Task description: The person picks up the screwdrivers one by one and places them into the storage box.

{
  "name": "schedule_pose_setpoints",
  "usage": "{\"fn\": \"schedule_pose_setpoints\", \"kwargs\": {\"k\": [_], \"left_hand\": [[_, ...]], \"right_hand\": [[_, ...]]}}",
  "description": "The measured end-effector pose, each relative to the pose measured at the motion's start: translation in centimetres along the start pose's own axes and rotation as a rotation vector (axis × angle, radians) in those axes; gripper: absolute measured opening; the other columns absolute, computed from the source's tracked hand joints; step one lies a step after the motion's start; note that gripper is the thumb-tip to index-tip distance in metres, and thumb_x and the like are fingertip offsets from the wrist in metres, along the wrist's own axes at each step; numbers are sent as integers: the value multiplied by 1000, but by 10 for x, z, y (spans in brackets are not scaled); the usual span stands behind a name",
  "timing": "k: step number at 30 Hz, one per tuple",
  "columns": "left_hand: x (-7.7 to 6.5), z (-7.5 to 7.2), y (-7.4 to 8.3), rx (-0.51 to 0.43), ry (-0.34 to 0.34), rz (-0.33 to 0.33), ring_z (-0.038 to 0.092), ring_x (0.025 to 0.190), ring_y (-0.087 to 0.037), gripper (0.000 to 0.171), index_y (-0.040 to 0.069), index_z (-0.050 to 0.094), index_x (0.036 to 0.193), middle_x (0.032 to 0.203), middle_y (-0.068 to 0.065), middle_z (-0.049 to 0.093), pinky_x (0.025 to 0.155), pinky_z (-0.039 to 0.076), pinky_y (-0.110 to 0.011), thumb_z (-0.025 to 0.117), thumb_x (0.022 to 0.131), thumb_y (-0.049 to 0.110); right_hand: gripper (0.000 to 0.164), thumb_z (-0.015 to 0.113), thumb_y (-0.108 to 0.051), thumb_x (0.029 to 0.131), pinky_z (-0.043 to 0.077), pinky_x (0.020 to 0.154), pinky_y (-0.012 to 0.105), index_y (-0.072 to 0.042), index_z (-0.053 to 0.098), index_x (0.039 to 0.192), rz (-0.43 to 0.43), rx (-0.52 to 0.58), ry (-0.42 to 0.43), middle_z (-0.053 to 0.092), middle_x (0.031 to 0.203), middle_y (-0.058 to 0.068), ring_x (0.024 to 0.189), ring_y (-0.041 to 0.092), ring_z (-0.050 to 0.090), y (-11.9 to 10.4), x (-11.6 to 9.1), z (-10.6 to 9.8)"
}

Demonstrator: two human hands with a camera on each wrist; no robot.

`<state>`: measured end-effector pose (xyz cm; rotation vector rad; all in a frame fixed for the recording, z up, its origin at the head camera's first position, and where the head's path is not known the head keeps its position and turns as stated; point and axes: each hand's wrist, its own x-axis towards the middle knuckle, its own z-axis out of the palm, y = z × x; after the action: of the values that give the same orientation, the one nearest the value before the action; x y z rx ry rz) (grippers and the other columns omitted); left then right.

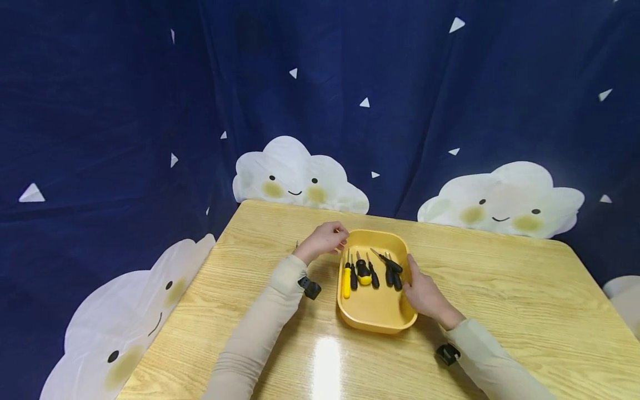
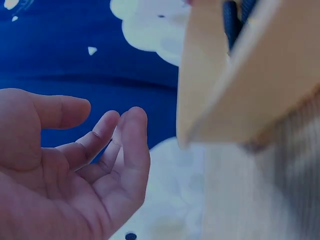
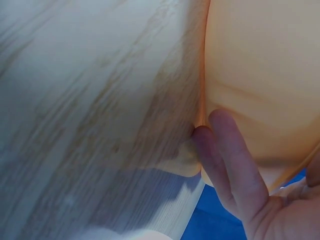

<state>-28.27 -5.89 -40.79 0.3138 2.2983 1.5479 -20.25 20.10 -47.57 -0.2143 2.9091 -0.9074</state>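
Note:
A yellow plastic tray [image 1: 377,318] stands on the table, with several screwdrivers lying in it. Among them are a yellow-handled screwdriver [image 1: 346,283] at the left side and a stubby black-and-yellow screwdriver [image 1: 364,272]. Crossed black-handled screwdrivers [image 1: 393,265] lie at the right. My left hand [image 1: 327,239] is beside the tray's far left corner; in the left wrist view its fingers [image 2: 135,145] are loosely bent with nothing between them. My right hand [image 1: 427,294] holds the tray's right side, its fingers [image 3: 232,155] against the outer wall and the thumb up at the rim.
A thin pointed tip [image 1: 297,243] shows just behind my left wrist, the rest of it hidden. The wooden table [image 1: 500,294] reaches back to a dark blue curtain [image 1: 320,44] printed with clouds and triangles. Both wrists wear small black cameras.

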Motion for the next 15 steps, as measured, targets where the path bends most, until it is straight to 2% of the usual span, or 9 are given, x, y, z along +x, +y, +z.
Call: {"fn": "schedule_pose_setpoints", "kwargs": {"k": [4, 7, 11, 15], "left_hand": [[-3, -10, -12, 41, 29, -22, 61, 93, -35, 22, -1, 58, 101, 91, -14, 59, 73, 53, -37, 47, 99, 18], [-6, -16, -19, 56, 46, -34, 62, 91, -32, 19, 3, 58, 98, 86, -9, 58, 74, 53, -39, 47, 99, 18], [-9, -24, -25, 76, 55, -49, 61, 91, -32, 19, 3, 57, 98, 91, -14, 59, 74, 53, -39, 46, 98, 18], [-12, -30, -31, 121, 71, -58, 61, 86, -30, 19, 3, 57, 97, 94, -18, 60, 63, 50, -29, 46, 98, 18]], "right_hand": [[71, 43, -5, 92, 38, 43, 30, 3, 2, 149, 1, -1, -7, 43, 54, 5, 43, 14, 41, 1, 0, 1], [71, 43, -5, 92, 38, 43, 30, 3, 1, 149, 2, -4, -9, 43, 55, 5, 43, 14, 41, 1, 1, 1], [72, 43, -5, 92, 39, 44, 31, 3, -1, 149, -5, 3, -10, 44, 55, 6, 43, 15, 42, 1, 1, 0], [72, 42, -5, 92, 38, 43, 31, 3, -1, 149, -8, 7, -16, 44, 55, 5, 43, 14, 41, 1, 1, -1]]}}
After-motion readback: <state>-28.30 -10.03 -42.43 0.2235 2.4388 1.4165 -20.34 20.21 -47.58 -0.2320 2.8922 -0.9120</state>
